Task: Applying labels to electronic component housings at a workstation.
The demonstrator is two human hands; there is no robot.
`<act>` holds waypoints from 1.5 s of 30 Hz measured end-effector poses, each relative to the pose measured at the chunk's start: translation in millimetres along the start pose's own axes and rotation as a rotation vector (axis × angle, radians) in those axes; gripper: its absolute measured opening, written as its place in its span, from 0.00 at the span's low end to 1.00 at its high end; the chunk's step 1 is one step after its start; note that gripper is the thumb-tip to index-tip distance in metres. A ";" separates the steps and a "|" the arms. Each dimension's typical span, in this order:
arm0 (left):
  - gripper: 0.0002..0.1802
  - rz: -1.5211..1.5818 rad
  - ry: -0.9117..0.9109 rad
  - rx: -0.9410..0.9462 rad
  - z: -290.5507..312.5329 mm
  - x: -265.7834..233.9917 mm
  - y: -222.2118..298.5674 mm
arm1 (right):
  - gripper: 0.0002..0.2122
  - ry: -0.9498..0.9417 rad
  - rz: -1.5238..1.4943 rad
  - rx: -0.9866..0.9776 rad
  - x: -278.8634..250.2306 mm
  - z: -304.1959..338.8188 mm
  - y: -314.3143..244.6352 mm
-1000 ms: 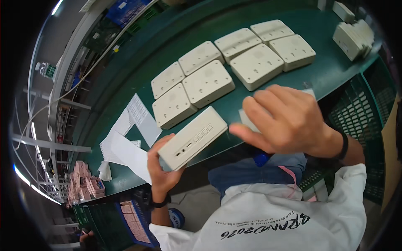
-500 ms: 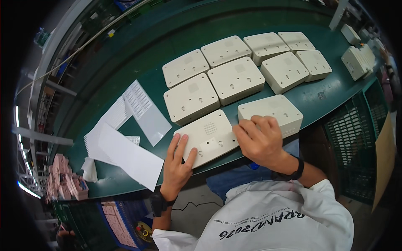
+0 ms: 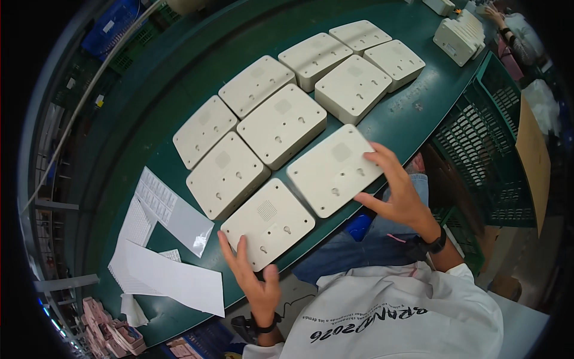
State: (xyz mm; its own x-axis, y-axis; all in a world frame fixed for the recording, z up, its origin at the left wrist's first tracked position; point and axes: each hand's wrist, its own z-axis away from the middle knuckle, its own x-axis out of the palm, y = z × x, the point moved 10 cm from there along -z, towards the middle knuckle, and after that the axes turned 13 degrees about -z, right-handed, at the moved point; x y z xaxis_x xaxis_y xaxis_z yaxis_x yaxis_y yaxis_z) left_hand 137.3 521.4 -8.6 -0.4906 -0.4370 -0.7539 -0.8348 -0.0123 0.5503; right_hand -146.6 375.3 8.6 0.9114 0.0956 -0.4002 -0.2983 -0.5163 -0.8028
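Two cream plastic boxes lie in front of me, with screw holes and keyhole slots in their upper faces. At the left box (image 3: 266, 226), which has a dotted speaker grille, my left hand (image 3: 256, 290) touches the near-left edge. Its fingers are spread, one resting on the face. My right hand (image 3: 399, 197) grips the right box (image 3: 335, 170) by its right end, thumb at the near edge and fingers over the far corner. That box has a plain square patch where the other has its grille.
Behind them stand several similar boxes (image 3: 281, 122) in two rows on the green table (image 3: 382, 128). White label sheets (image 3: 173, 272) lie at left, pink parts (image 3: 110, 329) beyond. Green crates (image 3: 478, 143) are at right; farther off is another person's hand (image 3: 495, 15).
My view has turned, shifting the scene. The right hand has gone from curled fingers over the right box to a grip on its end. My left hand has drawn back toward the left box's edge.
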 end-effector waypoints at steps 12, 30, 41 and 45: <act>0.29 -0.346 -0.020 0.432 -61.0 98.3 185.8 | 0.15 0.386 -0.097 -0.083 -106.7 101.4 68.5; 0.40 -0.952 0.191 0.884 -258.5 329.1 289.1 | 0.33 2.446 -0.516 1.545 -96.1 975.1 342.3; 0.18 -0.200 -0.291 1.070 33.6 340.8 416.9 | 0.33 2.378 -0.860 0.951 -125.0 853.6 279.7; 0.32 0.343 -1.467 0.400 219.7 417.5 395.2 | 0.29 1.697 -1.155 0.663 -161.6 647.0 216.6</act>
State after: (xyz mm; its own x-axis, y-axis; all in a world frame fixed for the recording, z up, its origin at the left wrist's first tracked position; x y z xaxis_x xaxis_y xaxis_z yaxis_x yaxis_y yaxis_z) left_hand -452.3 531.6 -184.7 -0.2713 0.8629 -0.4263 -0.5287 0.2365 0.8152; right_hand -541.8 798.6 -386.6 -0.0911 -0.7780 0.6216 0.7400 -0.4707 -0.4806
